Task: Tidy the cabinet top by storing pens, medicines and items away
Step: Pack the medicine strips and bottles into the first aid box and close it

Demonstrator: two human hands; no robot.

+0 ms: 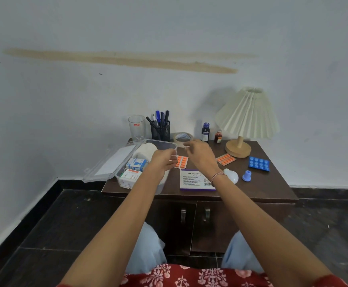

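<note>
Orange tablet strip [181, 161] lies mid-frame between the hands; left hand [162, 160] curls at its edge, grip unclear; right hand [198, 155] relaxed, empty.

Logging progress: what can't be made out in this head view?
Head view:
- left hand: grip unclear, fingertips blurred against the clear box rim.
- right hand: grip unclear, fingers blurred near the tape roll.
- clear box: left forearm covers its near end.
- purple-edged box: print too small.
</note>
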